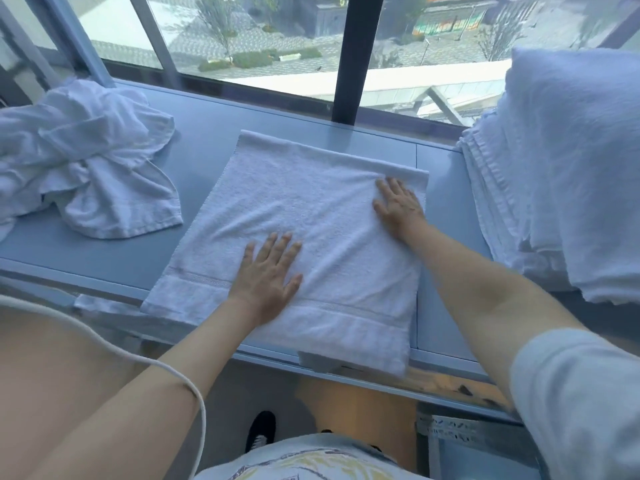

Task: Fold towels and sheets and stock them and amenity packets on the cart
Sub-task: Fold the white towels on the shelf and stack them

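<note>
White towel (311, 216) laid flat, folded, at middle of window ledge (207, 133), near end overhanging front edge. Left hand (268, 275) pressed flat on towel near front edge, fingers straight and spread. Right hand (398, 202) pressed flat at towel's far right corner, fingers straight. Crumpled linen (86, 161) heaped at left end of ledge. Folded stack (554, 174) placed at right end.

A white towel (304, 230), folded flat, lies in the middle of the pale window-ledge surface (207, 133), its near end hanging over the front edge. The left hand (268, 275) presses flat on its near part, the right hand (398, 204) flat by its far right corner. Crumpled towels (86, 157) sit toward the left end, a stack of folded linen (554, 168) at the right end.
</note>
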